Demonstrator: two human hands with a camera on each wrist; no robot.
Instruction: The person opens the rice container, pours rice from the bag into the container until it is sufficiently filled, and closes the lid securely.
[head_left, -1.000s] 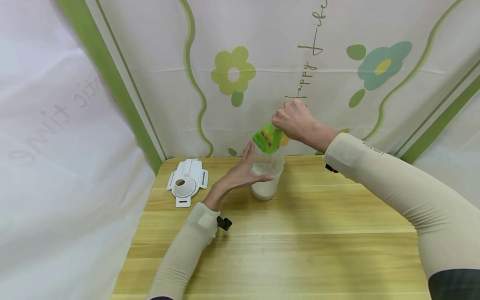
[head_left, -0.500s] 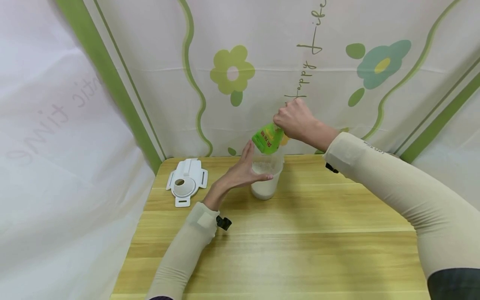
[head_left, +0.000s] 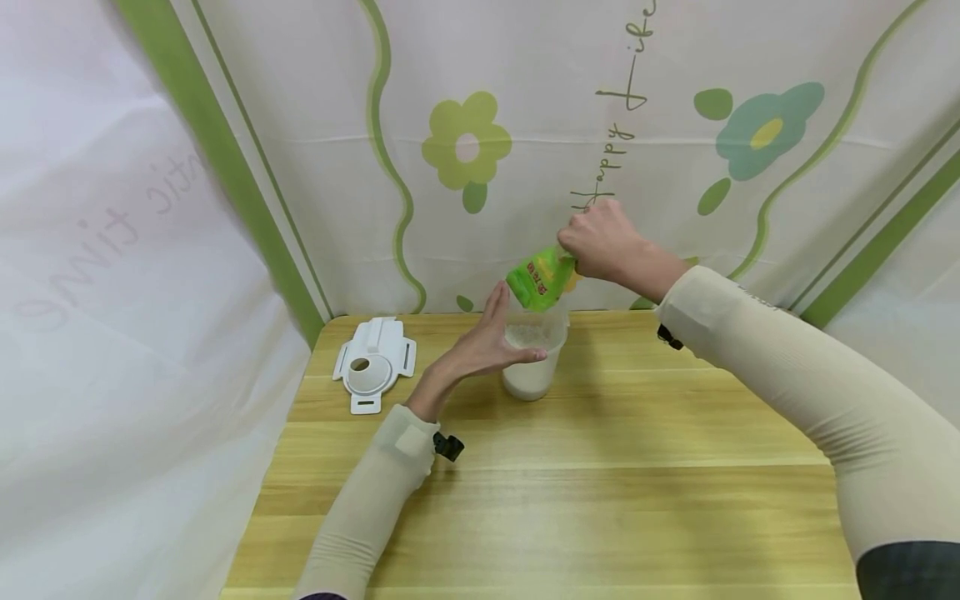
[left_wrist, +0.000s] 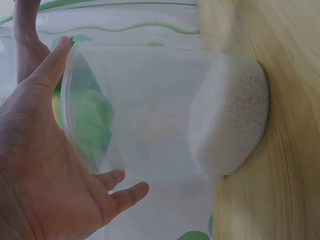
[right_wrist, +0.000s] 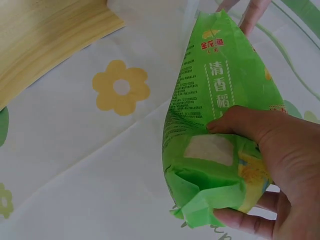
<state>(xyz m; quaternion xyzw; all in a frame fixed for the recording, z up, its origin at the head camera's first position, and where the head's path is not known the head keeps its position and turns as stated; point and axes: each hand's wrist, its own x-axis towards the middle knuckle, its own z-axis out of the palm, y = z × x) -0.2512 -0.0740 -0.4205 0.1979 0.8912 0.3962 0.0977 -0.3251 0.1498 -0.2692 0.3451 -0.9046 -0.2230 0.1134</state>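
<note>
Near the worktop's (head_left: 645,467) far edge, the right hand (head_left: 606,239) grips a rice bag (head_left: 538,279) over the plastic tub (head_left: 529,379) — left hand (head_left: 483,344) spread against it.

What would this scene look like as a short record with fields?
left grip: around the translucent container's rim
right grip: holds the green rice bag
green rice bag: tilted, lower end at the container's mouth
translucent container: upright on the table
contents: white grains, partway up
white lid: on the table, left of the container
table: wood-grain top
</note>
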